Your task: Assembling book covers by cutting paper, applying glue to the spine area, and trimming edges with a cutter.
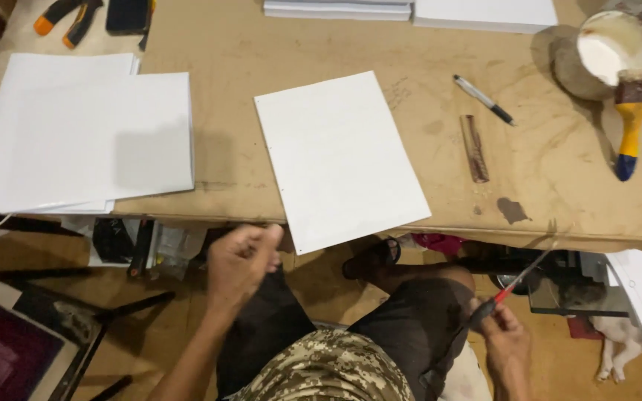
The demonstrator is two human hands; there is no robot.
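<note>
While the right hand (507,334) grips a thin red-handled tool (510,286) below the surface (232,52) edge, the left hand (241,260) hangs loosely curled and empty just below the white sheet (339,160), which overhangs that edge within reach. Beyond the sheet lies a pen (483,99); left of it, a paper stack (83,137).

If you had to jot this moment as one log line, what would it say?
left hand: loosely closed, below table edge | right hand: holds thin red-handled tool | white sheet: overhangs table edge
</note>
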